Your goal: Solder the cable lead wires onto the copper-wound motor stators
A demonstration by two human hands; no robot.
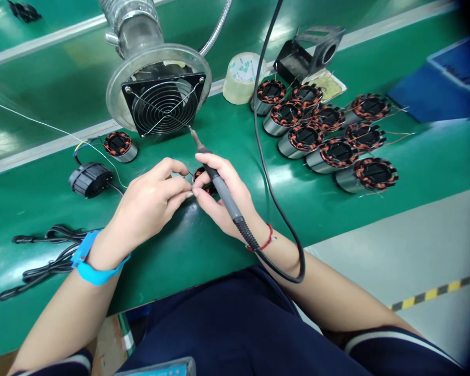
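My right hand (229, 201) is closed round a soldering iron (221, 190), its tip pointing up and away toward the fan guard. That hand's thumb and fingertips also reach a copper-wound motor stator (210, 188), largely hidden behind the fingers and the iron. From the other side my left hand (152, 196) pinches at the stator's edge, apparently on a thin wire; the fingertips cover most of it. A fine strand of solder wire (62, 131) comes in from the left and passes out of sight behind the left hand.
A round fume hood with a fan guard (166, 107) stands ahead. Several stators (305, 137) are grouped right, near a tape roll (243, 78), an iron stand (309, 55) and a blue bin (434, 83). Left lie another stator (119, 146), a black motor housing (90, 180) and cables (50, 266).
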